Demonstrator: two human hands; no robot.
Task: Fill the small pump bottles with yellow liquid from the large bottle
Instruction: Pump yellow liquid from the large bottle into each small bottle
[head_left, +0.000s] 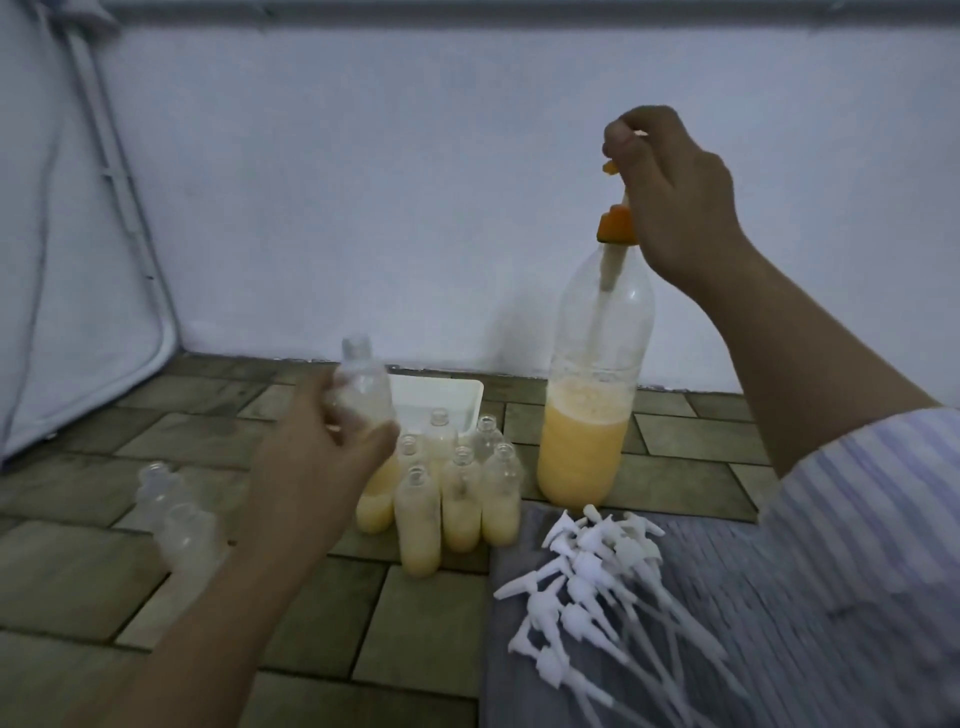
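The large clear bottle (592, 415) stands on the tiled floor, about a third full of yellow liquid, with an orange pump (617, 226) on its neck. My right hand (670, 192) grips the raised head of that pump from above. My left hand (322, 457) holds a small, open, empty bottle (362, 387) upright, left of the large bottle and apart from it. Below it stands a cluster of small open bottles (457, 499), most filled with yellow liquid. Two empty small bottles (176, 514) stand to the left.
A pile of white pump heads with long tubes (602, 582) lies on a grey cloth (779, 623) at the lower right. A white tray (441, 400) sits behind the small bottles by the wall. Pale fabric with a pole (78, 260) hangs at the left.
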